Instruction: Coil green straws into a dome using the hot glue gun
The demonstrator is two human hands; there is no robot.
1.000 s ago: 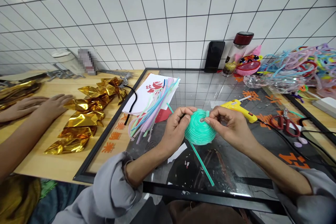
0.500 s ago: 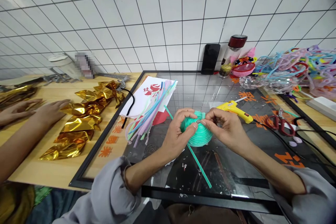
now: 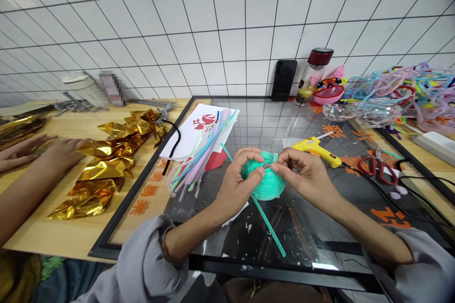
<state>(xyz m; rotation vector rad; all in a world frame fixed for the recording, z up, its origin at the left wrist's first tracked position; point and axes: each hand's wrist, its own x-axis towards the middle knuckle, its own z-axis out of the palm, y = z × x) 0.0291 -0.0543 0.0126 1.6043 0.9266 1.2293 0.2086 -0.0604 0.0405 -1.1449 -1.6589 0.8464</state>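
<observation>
Both my hands hold a teal coil (image 3: 267,181) wound from plastic tubing, just above a dark glass board (image 3: 270,128). My left hand (image 3: 239,184) wraps round the coil's left side, thumb on its middle. My right hand (image 3: 304,176) pinches the coil's centre from the right. A loose teal tube tail (image 3: 269,227) runs from under the coil toward me. A bundle of pastel tubes (image 3: 202,151) lies to the left on white paper.
A yellow glue gun (image 3: 316,147) and red scissors (image 3: 375,167) lie right of my hands. Gold foil pieces (image 3: 106,161) cover the wooden table on the left, where another person's hands (image 3: 53,151) rest. A phone (image 3: 284,79), a jar (image 3: 314,75) and tangled tubing (image 3: 408,87) stand behind.
The coil has been turned from face-on to tilted and flatter, with my left thumb moving onto its middle. The other person's hands shifted slightly left.
</observation>
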